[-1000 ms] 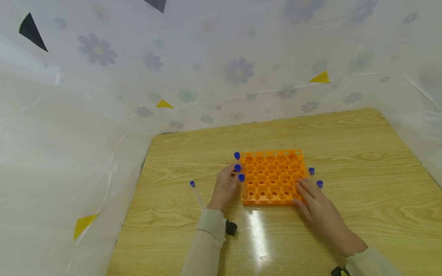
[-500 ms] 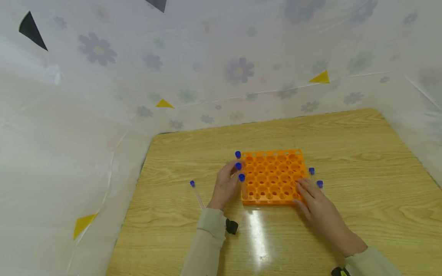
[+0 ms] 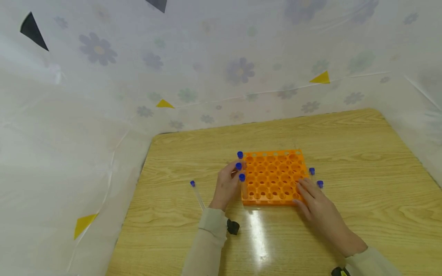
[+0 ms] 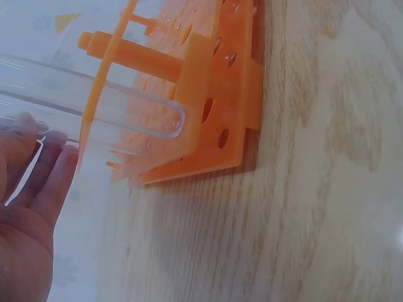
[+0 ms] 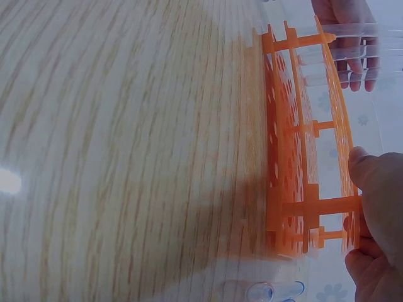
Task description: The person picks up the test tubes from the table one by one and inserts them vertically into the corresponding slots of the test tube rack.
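Observation:
An orange test tube rack stands on the wooden table. Along its left side rise three clear tubes with blue caps: the front tube, the middle tube's cap and the far tube's cap. My left hand pinches the middle tube by its upper part. In the left wrist view, a clear test tube passes through the rack's top plate, its round end inside. My right hand holds the rack's front right corner, thumb against the top plate's edge.
One blue-capped tube lies left of my left hand, partly hidden by the forearm. Two more, the far-right tube and the near-right tube, are right of the rack. Flower-patterned sheeting surrounds the table.
The far tube's cap has shifted slightly right, towards the rack. The middle tube's cap has moved a little away and right with my left fingers. My right hand and the rack stay put.

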